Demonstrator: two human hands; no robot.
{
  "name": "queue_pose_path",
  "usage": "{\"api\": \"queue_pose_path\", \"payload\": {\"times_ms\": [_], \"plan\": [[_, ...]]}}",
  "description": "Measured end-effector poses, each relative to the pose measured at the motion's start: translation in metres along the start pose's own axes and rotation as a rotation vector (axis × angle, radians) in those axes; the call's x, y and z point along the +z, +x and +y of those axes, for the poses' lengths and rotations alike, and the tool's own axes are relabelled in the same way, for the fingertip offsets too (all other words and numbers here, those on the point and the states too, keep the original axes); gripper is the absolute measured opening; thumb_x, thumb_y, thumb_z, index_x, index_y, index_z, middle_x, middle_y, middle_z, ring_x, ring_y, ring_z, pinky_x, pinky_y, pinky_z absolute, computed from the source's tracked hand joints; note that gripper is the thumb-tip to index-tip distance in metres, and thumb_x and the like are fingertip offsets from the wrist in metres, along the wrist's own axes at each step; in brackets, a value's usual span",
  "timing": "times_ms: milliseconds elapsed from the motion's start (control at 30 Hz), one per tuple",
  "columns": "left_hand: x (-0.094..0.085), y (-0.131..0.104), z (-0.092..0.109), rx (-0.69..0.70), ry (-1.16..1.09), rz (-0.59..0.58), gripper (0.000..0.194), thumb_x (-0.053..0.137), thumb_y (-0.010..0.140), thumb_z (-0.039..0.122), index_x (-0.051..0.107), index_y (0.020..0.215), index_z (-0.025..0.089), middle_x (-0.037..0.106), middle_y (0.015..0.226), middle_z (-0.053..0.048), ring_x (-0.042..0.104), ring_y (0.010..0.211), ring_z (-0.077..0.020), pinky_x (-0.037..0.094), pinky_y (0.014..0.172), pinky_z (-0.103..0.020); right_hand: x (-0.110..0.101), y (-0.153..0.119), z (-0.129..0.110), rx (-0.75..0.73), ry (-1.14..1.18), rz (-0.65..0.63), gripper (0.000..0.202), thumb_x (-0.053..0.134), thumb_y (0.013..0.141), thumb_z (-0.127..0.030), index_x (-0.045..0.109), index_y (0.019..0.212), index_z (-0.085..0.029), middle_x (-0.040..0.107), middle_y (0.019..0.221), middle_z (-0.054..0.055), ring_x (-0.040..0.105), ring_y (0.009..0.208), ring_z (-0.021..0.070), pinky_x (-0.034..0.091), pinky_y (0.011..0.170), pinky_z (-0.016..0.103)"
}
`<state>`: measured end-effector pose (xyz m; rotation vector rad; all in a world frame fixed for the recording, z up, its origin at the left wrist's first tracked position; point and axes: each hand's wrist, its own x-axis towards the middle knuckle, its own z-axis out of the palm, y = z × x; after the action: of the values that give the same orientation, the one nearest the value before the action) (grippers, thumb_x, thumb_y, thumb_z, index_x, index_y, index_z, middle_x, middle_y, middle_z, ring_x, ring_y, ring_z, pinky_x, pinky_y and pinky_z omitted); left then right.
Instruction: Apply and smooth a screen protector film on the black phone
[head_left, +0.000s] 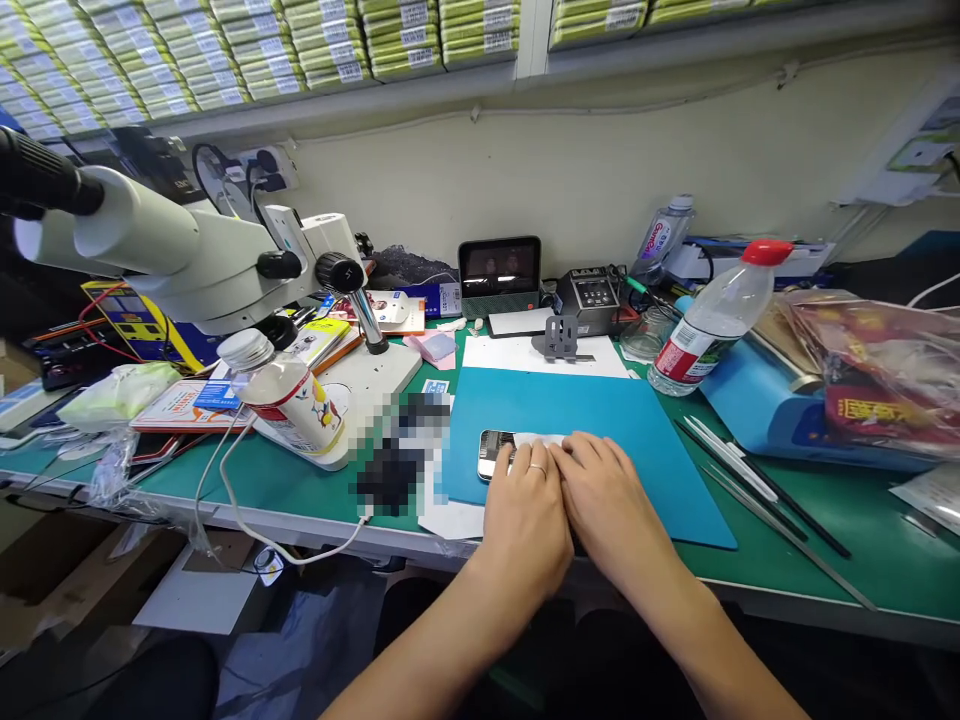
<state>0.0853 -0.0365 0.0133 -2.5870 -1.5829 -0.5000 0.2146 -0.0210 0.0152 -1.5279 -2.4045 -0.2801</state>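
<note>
A phone with a pale, rounded frame (487, 462) lies flat on the blue mat (585, 400), its dark, striped top left showing. Over its right part rests a thin white sheet (538, 438), perhaps a wipe or film. My left hand (529, 510), with a ring on one finger, is closed over the phone's near side, fingertips curled onto it. Close against it, my right hand (609, 495) has its fingers together and bent down at the right end of the white sheet. Both hands hide most of the phone and whatever is under the right fingers.
A microscope (225, 255) and a drink bottle (289, 400) stand left. At the back are a small screen (500, 275) and a black control box (589, 300). Right of the mat lie tweezers and thin tools (750, 480) near a red-capped bottle (709, 325). A white cable (262, 545) droops over the front edge.
</note>
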Motion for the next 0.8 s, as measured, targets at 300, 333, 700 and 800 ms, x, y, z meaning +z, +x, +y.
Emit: {"api": "queue_pose_path", "payload": {"times_ms": [300,333,700,800], "plan": [[-0.008,-0.037,-0.014,0.023,-0.031,-0.027,0.047,0.040,0.100,0.021,0.052,0.145,0.014,0.057,0.148,-0.009,0.051,0.137,-0.0241,0.037,0.119,-0.048,0.009,-0.032,-0.021,-0.035,-0.059,0.109,0.037,0.042,0.097,-0.014,0.067,0.125,-0.013,0.071,0.118,0.015,0.058,0.125,0.0341,0.046,0.105,0.054],[-0.009,-0.035,-0.020,0.011,-0.025,-0.033,0.046,0.039,0.101,0.021,0.053,0.145,0.016,0.058,0.148,-0.008,0.052,0.136,-0.0233,0.037,0.119,-0.048,0.010,-0.027,-0.025,-0.029,-0.065,0.106,0.039,0.042,0.097,-0.013,0.067,0.126,-0.014,0.071,0.121,0.015,0.057,0.126,0.0346,0.046,0.106,0.056],[-0.004,-0.055,-0.039,-0.062,0.096,-0.028,0.055,0.035,0.097,0.011,0.044,0.151,0.004,0.047,0.156,-0.017,0.041,0.148,-0.0273,0.039,0.119,-0.046,0.009,-0.009,-0.063,-0.065,-0.115,0.066,0.052,0.047,0.089,-0.009,0.061,0.139,-0.009,0.062,0.145,0.016,0.054,0.134,0.0377,0.048,0.109,0.055],[-0.002,-0.065,-0.026,-0.075,0.100,-0.025,0.058,0.038,0.094,0.009,0.045,0.150,0.004,0.045,0.157,-0.018,0.039,0.148,-0.0288,0.040,0.119,-0.047,0.005,-0.024,-0.061,-0.077,-0.094,0.059,0.052,0.046,0.090,-0.009,0.060,0.140,-0.011,0.060,0.147,0.015,0.054,0.134,0.0363,0.049,0.108,0.053]]}}
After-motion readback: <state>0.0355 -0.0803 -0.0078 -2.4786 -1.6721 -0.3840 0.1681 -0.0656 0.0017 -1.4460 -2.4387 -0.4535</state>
